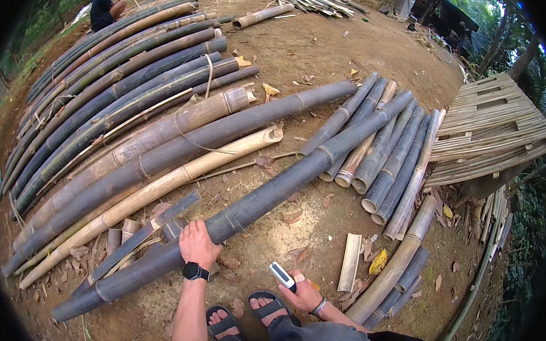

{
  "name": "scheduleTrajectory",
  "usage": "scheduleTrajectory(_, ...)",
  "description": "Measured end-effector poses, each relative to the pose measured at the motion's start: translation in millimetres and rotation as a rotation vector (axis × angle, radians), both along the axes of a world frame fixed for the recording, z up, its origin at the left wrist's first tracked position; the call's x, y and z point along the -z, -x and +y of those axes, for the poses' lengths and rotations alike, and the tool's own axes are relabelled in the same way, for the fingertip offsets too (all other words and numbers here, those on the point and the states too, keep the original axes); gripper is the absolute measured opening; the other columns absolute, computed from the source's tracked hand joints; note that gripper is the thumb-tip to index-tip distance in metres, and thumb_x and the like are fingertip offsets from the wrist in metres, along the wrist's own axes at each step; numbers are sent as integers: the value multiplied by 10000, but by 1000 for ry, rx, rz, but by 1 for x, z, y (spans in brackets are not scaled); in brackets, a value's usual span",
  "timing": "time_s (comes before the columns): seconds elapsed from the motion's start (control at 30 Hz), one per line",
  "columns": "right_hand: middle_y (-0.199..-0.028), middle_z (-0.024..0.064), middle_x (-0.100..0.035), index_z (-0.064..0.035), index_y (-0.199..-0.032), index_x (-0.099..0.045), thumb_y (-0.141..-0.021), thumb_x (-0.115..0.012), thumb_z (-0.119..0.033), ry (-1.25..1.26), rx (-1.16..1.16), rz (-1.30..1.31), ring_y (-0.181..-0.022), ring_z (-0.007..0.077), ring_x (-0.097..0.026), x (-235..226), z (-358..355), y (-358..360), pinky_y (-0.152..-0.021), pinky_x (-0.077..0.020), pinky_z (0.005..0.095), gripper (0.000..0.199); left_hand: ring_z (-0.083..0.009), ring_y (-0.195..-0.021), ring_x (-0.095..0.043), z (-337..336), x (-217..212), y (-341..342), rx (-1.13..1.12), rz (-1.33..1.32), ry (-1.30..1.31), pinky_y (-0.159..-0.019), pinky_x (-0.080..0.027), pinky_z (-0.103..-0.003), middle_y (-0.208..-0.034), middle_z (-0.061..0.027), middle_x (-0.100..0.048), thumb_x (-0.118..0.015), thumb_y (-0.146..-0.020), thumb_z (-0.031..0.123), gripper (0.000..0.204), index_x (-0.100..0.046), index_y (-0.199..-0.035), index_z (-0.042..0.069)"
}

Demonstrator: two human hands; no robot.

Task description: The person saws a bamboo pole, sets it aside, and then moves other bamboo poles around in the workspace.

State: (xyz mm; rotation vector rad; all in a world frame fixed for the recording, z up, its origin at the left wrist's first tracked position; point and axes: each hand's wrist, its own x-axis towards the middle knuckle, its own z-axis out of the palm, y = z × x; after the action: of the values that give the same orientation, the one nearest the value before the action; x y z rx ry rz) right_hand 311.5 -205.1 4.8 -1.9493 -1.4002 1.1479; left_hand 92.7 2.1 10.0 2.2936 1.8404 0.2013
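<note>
A long dark bamboo pole (272,186) slants from the lower left to the upper right, its far part lying across several cut bamboo lengths (383,158). My left hand (198,244) is closed over the top of this pole, a watch on its wrist. Right of the pole and close to my feet, my right hand (306,295) grips a handsaw by its white and black handle (283,276). The thin blade, seen nearly edge-on, runs toward the pole's near side by a ring joint. Whether its teeth touch the bamboo I cannot tell.
Many long bamboo poles (156,144) lie in rows at left. A split bamboo piece (350,263) and shorter lengths (398,266) lie at right, below a slatted bamboo platform (494,128). Pale sawdust (291,228) covers the soil. Another person (105,4) sits far left.
</note>
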Motion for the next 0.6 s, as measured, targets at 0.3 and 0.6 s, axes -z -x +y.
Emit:
scheduleTrajectory(0.3,-800,228,-669,-25,-1159,-497,-914,-683,-240,-110,75,-32,-743,399,-686,15,-5,9,-653,-527,447,376,-329,-984,-658,6,21,17,69,9,46,-869,-545,-402,-1024,-162,-658,-857,-577,280,581,-590,-1024,22)
scheduleTrajectory(0.6,-815,280,-660,-21,-1168,-480,-916,-687,-236,-107,-38,-103,-803,479,-667,-3,-2,5,-671,-525,505,390,-332,-995,-667,4,13,8,18,-15,183,-865,-555,-388,-1052,-171,-673,-863,-576,312,584,-605,-1010,18)
